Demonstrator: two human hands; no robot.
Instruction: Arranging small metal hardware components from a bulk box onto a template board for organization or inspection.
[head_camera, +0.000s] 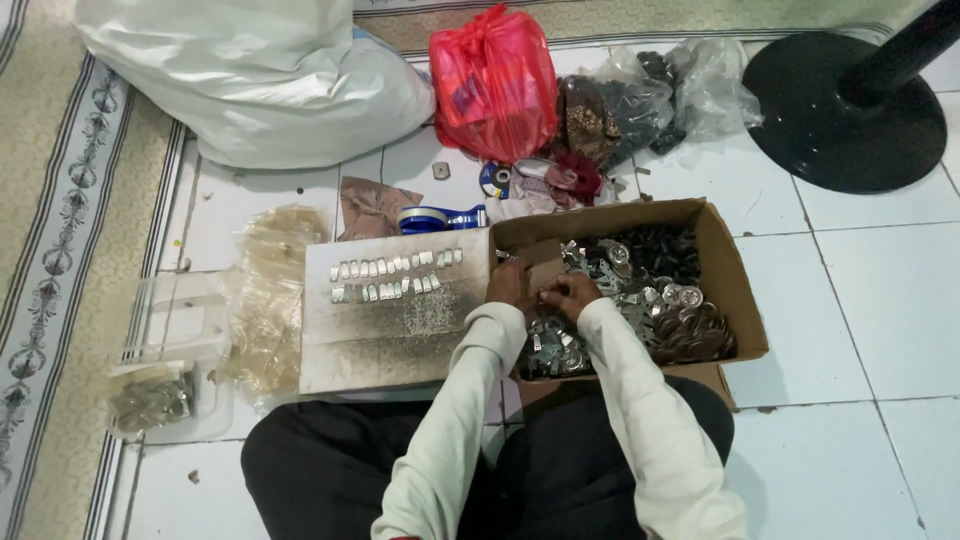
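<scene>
My left hand (511, 284) and my right hand (569, 293) meet over the near left part of an open cardboard box (738, 290). The fingertips of both pinch a small metal piece between them; it is too small to make out clearly. The box holds a heap of small silvery metal parts (660, 310) and some dark ones (662, 245) at its far side. Left of the box lies a grey metal sheet (385, 335) with two rows of small metal clips (395, 277) laid out on it. Cream sleeves cover both arms.
A pile of clear plastic bags (265, 290) and a clear container (165, 370) lie left of the sheet. Behind are a blue tape dispenser (435, 217), a red bag (495, 85), a large white sack (260, 80), dark bags (650, 95) and a black round stand base (845, 110). A patterned mat (60, 230) runs along the left.
</scene>
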